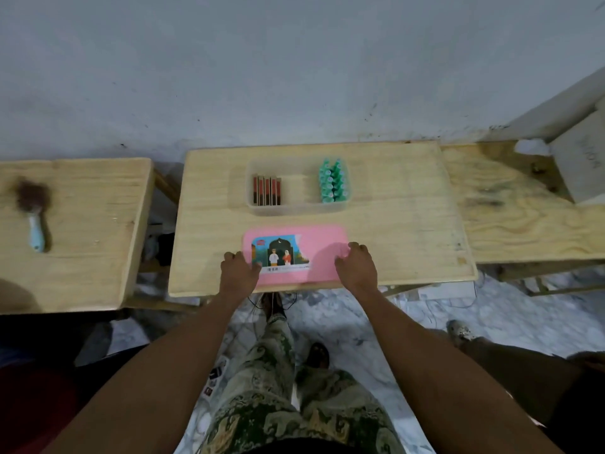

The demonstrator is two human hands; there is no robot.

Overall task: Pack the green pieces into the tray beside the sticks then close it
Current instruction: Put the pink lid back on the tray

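This looks like a plain room in a home, used as a makeshift work corner. A bare plywood table stands against a scuffed, stained pale wall. To its left sits a second rough wooden table with a hairbrush lying on it. Below the plywood table, the floor is marbled white and grey, with loose cables trailing across it.

No text can be read. The pink lid carries a printed picture label with a white strip of small characters along its lower edge; these are too blurred to make out. No other markings are legible.
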